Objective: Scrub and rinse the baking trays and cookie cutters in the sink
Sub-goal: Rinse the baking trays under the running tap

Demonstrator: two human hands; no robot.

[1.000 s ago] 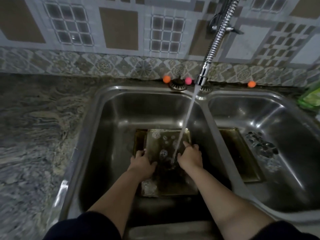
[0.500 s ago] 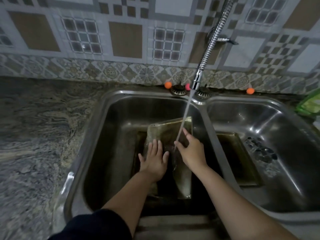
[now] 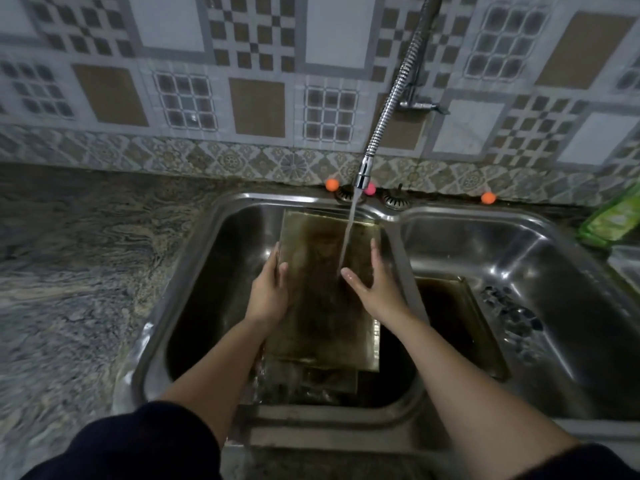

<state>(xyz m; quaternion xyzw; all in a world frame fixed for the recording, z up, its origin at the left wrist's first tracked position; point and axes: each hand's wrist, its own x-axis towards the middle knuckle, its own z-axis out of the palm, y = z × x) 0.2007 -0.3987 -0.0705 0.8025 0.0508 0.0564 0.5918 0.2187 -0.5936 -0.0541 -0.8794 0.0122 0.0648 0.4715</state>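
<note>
Patterned tile above double steel sink (image 3: 221,216); stained baking tray (image 3: 322,306) tilted under faucet (image 3: 388,109) stream in left basin, left hand (image 3: 268,296) gripping edge, right hand (image 3: 375,285) flat, fingers extended. Dark items (image 3: 509,306) at right indistinct.

Home kitchen: double steel sink (image 3: 485,216) under my hands, patterned wall tiles (image 3: 256,102) beyond, stone counter (image 3: 86,254) leftward.

The tilted tray (image 3: 322,299) filled the middle of the left basin (image 3: 214,306), with open room only at its 9 o'clock side. The faucet hose (image 3: 391,98) and water stream (image 3: 348,233) crossed at 12 o'clock. In the right basin (image 3: 571,289), another tray (image 3: 453,323) and cookie cutters (image 3: 509,313) covered the floor.
</note>
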